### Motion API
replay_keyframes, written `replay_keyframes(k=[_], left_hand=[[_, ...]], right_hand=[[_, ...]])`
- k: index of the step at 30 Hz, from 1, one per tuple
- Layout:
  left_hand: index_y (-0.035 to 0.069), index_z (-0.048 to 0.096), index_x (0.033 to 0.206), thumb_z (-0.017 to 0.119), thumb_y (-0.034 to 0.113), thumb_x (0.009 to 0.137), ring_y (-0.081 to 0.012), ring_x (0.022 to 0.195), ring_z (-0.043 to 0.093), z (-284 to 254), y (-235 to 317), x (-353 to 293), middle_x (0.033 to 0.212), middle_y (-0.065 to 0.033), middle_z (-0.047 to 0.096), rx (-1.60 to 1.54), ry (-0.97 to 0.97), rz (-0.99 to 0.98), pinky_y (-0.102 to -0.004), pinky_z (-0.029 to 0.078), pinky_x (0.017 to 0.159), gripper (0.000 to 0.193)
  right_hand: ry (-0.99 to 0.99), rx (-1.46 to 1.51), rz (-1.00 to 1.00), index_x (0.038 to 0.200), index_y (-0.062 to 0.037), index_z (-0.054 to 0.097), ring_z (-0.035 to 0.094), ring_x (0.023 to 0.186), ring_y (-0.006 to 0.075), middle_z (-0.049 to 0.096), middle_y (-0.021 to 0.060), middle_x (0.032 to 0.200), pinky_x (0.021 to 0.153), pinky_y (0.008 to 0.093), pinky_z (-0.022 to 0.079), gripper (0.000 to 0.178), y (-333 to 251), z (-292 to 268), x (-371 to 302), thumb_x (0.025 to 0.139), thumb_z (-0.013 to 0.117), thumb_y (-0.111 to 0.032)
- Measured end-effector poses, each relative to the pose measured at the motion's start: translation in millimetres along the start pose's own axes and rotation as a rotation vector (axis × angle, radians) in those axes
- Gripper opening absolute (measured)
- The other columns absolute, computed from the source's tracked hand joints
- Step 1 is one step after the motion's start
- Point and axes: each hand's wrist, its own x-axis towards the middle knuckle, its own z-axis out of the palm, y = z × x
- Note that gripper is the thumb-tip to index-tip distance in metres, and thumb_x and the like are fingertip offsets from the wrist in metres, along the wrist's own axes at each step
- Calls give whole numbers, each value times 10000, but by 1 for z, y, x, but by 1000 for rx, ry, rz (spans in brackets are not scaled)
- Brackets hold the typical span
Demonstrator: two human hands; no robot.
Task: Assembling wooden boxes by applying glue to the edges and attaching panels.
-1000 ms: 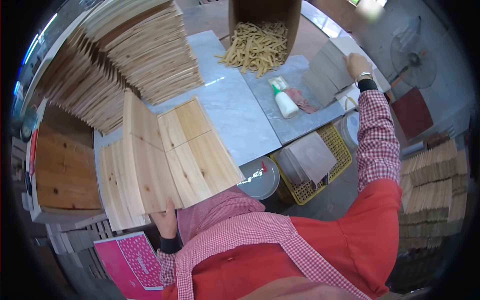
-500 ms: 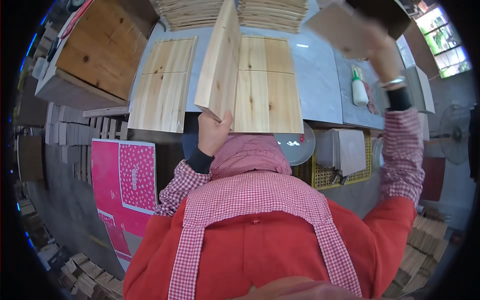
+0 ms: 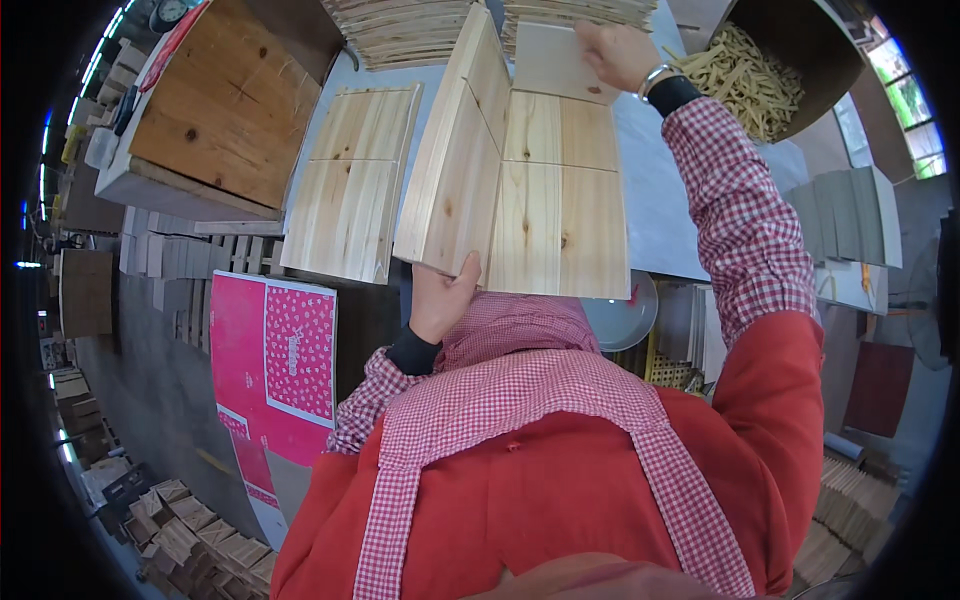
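Head view, left hand (image 3: 442,298): closed on the upright board's (image 3: 462,190) near end, thumb on its right side.
Right hand (image 3: 617,57): curled shut on the panel's (image 3: 553,62) right edge.
Panel: at the flat board's (image 3: 560,215) far end.

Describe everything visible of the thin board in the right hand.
The thin board is plain, pale beige-grey and flat, with straight edges; its material is unclear. The right hand grips its right side, hiding part of it. It is at the far end of the grooved wooden panel, just right of the raised wood. Whether it touches either is unclear.
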Motion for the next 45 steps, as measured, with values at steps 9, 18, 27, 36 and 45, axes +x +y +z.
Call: replay_keyframes(k=[9,18,27,36,45], left_hand=[[-58,568,1124,634,73,874,-153,925,598,-3,6,-6,1031,-92,633,26,-44,-113,-280,487,788,290],[-48,573,1137,629,85,871,-172,916,612,-4,5,-9,1036,-118,638,106,-84,-178,-287,498,777,303],[-42,568,1155,639,125,848,-255,928,637,-4,3,-12,1048,-174,632,279,-124,-92,-335,512,798,357],[-41,544,1186,647,135,827,-301,987,623,-6,2,-15,1095,-201,609,357,-158,-43,-359,507,834,413],[-58,484,1265,615,107,866,-271,1090,565,-9,-2,-6,1225,-196,560,400,-155,-70,-348,447,934,451]], right_hand=[[22,64,-93,890,-84,564,624,691,374,625,169,697,607,498,480,179,12,3,17,750,579,-196],[-61,35,-54,913,-82,584,630,700,374,633,172,706,610,492,487,213,11,5,23,749,589,-217],[-105,25,63,993,-91,607,650,730,354,656,178,752,623,477,505,316,-1,-5,27,744,625,-285],[318,213,-167,988,-79,603,650,721,347,657,171,743,612,476,501,319,6,8,19,742,625,-281],[-142,154,70,987,-53,654,643,942,334,665,180,1034,803,474,500,253,-6,-14,21,780,571,-170]])
